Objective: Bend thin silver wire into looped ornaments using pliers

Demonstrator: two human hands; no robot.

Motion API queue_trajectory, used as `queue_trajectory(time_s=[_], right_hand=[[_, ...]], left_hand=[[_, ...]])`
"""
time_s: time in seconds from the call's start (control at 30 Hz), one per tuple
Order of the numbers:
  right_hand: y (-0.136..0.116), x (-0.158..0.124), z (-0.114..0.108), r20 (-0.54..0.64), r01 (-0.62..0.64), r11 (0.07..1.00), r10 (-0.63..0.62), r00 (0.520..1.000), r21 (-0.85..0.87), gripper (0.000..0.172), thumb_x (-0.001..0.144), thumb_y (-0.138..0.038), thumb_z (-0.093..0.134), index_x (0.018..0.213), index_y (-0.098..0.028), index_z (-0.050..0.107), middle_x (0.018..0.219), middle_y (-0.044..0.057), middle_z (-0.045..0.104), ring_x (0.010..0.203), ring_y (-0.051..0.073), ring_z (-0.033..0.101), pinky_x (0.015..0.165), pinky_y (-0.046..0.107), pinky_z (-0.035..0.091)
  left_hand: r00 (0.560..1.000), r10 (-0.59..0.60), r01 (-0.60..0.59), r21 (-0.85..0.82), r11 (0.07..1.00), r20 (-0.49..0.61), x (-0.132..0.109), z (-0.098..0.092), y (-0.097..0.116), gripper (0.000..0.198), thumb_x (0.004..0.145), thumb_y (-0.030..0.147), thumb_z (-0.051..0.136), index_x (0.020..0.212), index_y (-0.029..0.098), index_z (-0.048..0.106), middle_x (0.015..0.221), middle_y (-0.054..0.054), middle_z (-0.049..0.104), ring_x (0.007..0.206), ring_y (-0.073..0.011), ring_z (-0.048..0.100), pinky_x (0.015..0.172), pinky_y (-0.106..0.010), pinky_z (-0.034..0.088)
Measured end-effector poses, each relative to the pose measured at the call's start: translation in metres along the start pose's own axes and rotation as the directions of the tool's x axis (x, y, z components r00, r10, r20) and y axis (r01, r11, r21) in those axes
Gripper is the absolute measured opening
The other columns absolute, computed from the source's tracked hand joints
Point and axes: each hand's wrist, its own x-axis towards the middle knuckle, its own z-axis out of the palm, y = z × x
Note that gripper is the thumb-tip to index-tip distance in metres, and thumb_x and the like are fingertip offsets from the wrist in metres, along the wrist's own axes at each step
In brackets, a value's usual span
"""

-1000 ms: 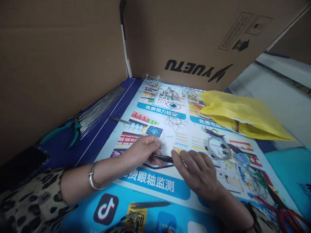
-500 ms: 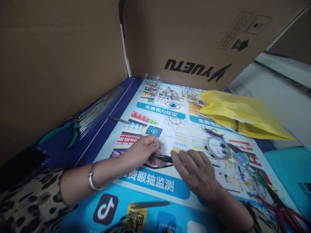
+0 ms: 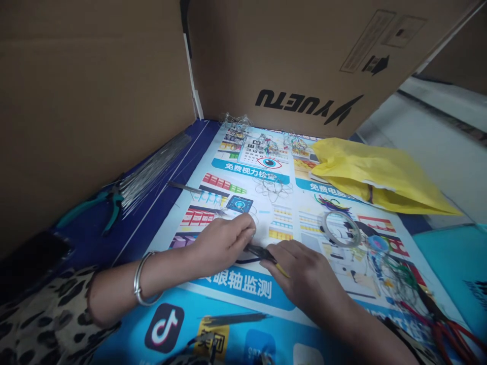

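My right hand (image 3: pixel 304 271) is wrapped round a pair of pliers (image 3: pixel 262 252) with dark jaws and a yellow-edged handle. The jaws point left, up to the fingers of my left hand (image 3: pixel 226 241). That left hand is closed in a pinch, and a thin curved wire (image 3: pixel 256 218) shows just past its fingertips. What lies between the jaws is hidden by the fingers. Beyond my hands, a flower-like shape of looped wire (image 3: pixel 274 189) rests on the printed sheet (image 3: pixel 262 213).
To the left lie teal-handled pliers (image 3: pixel 85 208) and a bundle of straight wires (image 3: pixel 152 172). A tape roll (image 3: pixel 341 229), a yellow bag (image 3: pixel 373 175) and red-handled scissors (image 3: pixel 449 332) are on the right. Cardboard walls (image 3: pixel 281 56) stand at the back and left.
My right hand has turned the pliers slightly, so the yellow handle edge now shows. My left fingers have curled in tighter near the jaws. The view has shifted a little.
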Motion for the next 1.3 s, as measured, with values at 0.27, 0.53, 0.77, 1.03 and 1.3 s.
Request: queue_trajectory(time_s=[0.27, 0.53, 0.77, 1.03, 1.3], right_hand=[[0.005, 0.005, -0.015, 0.343, -0.229, 0.947, 0.143, 0.928, 0.227, 0.020, 0.087, -0.033, 0.048, 0.075, -0.020, 0.056, 0.075, 0.001, 0.063, 0.068, 0.014, 0.058, 0.059, 0.023, 0.039], [0.032, 0.004, -0.023, 0.288, -0.261, 0.965, 0.251, 0.924, -0.005, 0.019, 0.085, -0.033, 0.049, 0.082, -0.020, 0.062, 0.077, 0.004, 0.066, 0.070, 0.017, 0.060, 0.059, 0.025, 0.037], [0.053, 0.004, -0.032, 0.383, -0.314, 0.938, 0.347, 0.856, -0.148, 0.021, 0.085, -0.036, 0.048, 0.082, -0.023, 0.065, 0.079, 0.003, 0.069, 0.069, 0.018, 0.061, 0.055, 0.024, 0.033], [0.049, 0.001, -0.034, 0.375, -0.282, 0.935, 0.345, 0.860, -0.214, 0.024, 0.084, -0.040, 0.050, 0.086, -0.023, 0.066, 0.080, 0.005, 0.069, 0.069, 0.020, 0.062, 0.054, 0.026, 0.033], [0.043, -0.001, -0.040, 0.354, -0.256, 0.947, 0.311, 0.882, -0.196, 0.022, 0.082, -0.040, 0.052, 0.085, -0.022, 0.065, 0.077, 0.005, 0.067, 0.068, 0.020, 0.060, 0.054, 0.027, 0.033]], left_hand=[[0.974, 0.188, -0.211, 0.211, 0.954, 0.123, -0.004, 0.009, -0.009, 0.024, 0.093, 0.027, 0.030, 0.094, 0.019, 0.053, 0.072, -0.003, 0.062, 0.064, -0.0158, 0.056, 0.060, -0.026, 0.038], [0.996, 0.082, -0.083, 0.323, 0.943, 0.017, -0.002, 0.002, 0.007, 0.029, 0.088, 0.028, 0.044, 0.116, 0.019, 0.047, 0.109, -0.010, 0.060, 0.099, -0.0257, 0.056, 0.079, -0.037, 0.045], [0.884, 0.159, -0.358, 0.416, 0.836, 0.440, -0.029, 0.007, 0.029, 0.014, 0.084, 0.029, 0.052, 0.087, 0.017, 0.059, 0.080, -0.006, 0.064, 0.069, -0.0235, 0.060, 0.055, -0.031, 0.039], [0.810, 0.201, -0.463, 0.392, 0.795, 0.550, -0.037, 0.024, 0.029, 0.007, 0.075, 0.010, 0.059, 0.078, 0.017, 0.059, 0.076, -0.004, 0.064, 0.067, -0.0205, 0.060, 0.051, -0.029, 0.036], [0.800, 0.232, -0.480, 0.360, 0.800, 0.553, -0.038, 0.024, 0.026, 0.013, 0.068, 0.007, 0.055, 0.076, 0.017, 0.057, 0.074, -0.004, 0.064, 0.061, -0.0214, 0.058, 0.046, -0.031, 0.027]])
